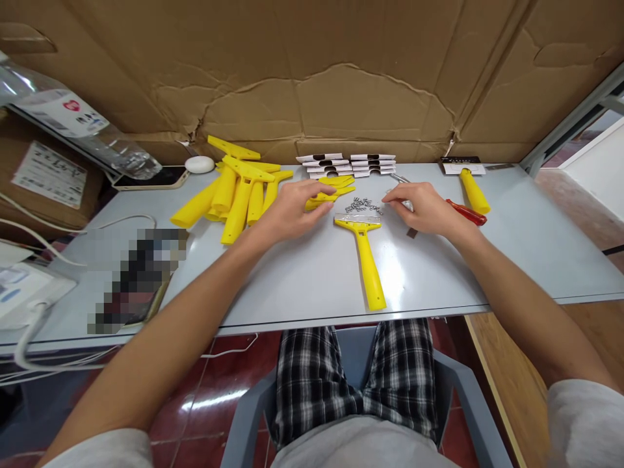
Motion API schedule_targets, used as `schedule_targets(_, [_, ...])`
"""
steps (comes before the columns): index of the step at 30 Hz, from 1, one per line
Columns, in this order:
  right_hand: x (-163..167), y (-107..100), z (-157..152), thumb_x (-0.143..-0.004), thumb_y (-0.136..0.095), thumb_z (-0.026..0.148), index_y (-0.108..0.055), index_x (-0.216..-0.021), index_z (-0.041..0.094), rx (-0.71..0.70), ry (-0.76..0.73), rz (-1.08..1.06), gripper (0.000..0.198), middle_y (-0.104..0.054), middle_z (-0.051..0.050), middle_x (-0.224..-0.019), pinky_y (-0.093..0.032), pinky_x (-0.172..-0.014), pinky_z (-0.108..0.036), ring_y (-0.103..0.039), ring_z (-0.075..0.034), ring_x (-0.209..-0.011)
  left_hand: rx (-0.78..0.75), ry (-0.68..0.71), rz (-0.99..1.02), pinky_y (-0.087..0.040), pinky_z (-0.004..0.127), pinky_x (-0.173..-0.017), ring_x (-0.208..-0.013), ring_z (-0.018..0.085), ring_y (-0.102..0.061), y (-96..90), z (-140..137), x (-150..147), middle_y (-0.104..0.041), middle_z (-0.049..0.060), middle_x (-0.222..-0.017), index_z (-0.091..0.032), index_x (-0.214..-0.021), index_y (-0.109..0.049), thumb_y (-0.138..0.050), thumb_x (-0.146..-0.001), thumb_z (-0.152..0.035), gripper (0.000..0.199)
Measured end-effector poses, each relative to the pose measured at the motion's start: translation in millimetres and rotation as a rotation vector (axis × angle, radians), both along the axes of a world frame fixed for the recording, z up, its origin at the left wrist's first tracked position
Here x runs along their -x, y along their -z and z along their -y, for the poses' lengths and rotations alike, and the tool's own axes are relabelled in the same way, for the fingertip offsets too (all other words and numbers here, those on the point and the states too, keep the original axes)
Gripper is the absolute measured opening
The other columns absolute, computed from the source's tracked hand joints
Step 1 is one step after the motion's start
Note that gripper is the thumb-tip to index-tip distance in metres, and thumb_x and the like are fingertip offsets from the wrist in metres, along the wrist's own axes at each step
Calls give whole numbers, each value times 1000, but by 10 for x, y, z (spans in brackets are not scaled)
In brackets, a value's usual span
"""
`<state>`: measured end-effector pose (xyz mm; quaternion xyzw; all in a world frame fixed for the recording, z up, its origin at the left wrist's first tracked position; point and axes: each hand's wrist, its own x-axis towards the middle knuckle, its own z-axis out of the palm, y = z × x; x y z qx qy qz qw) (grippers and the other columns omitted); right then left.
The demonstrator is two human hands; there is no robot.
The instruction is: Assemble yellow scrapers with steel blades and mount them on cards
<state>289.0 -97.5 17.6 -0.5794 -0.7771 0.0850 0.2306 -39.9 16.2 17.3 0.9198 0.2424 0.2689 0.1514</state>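
The left hand looks half open and empty; the right hand curls, its hold unclear. Between them, one scraper seems part-assembled, screws loose, more handles piled.

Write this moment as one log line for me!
left hand: near yellow parts | right hand: near metal bits | yellow-handled tool: lying on table
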Motion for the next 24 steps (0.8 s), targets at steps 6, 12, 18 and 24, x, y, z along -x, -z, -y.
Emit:
schedule_targets(6, [-100, 38, -56, -100, -55, 24, -88, -121, 16, -32, 0, -10, 40, -82, -10, -121, -58, -106, -39, -74, -20, -107, -159, -131, -76, -58, 58, -118, -127, 38, -76, 34, -253, 159, -86, 14, -133, -23, -132, -84, -65, -103, -37, 38])
schedule_targets(12, [-133, 34, -73, -99, -59, 23, -89, -117, 16, -43, 16, -14, 36, -82, -10, -114, -58, -99, -36, -73, -19, -100, -151, -196, -352, -57, 63, -119, -134, 45, -73, 18, -258, 177, -83, 22, -139, -13, -141, -81, -54, -104, -36, 51])
schedule_targets(18, [-136, 45, -73, -100, -61, 26, -89, -114, 18, -38, 21, -37, 32, -82, -9, -114, -58, -97, -36, -73, -18, -94, -164, -214, -301, -55, 61, -123, -139, 44, -70, 36, -265, 162, -78, 24, -147, -12, -144, -80, -54, -104, -34, 53])
schedule_targets(24, [-142, 74, -85, -99, -62, 29, -89, -113, 17, -44, -1, -53, 32, -81, -9, -113, -59, -95, -36, -70, -16, -90, -134, -301, -337, -57, 59, -118, -135, 42, -74, 105, -286, 151, -85, 18, -139, -20, -142, -83, -54, -101, -25, 50])
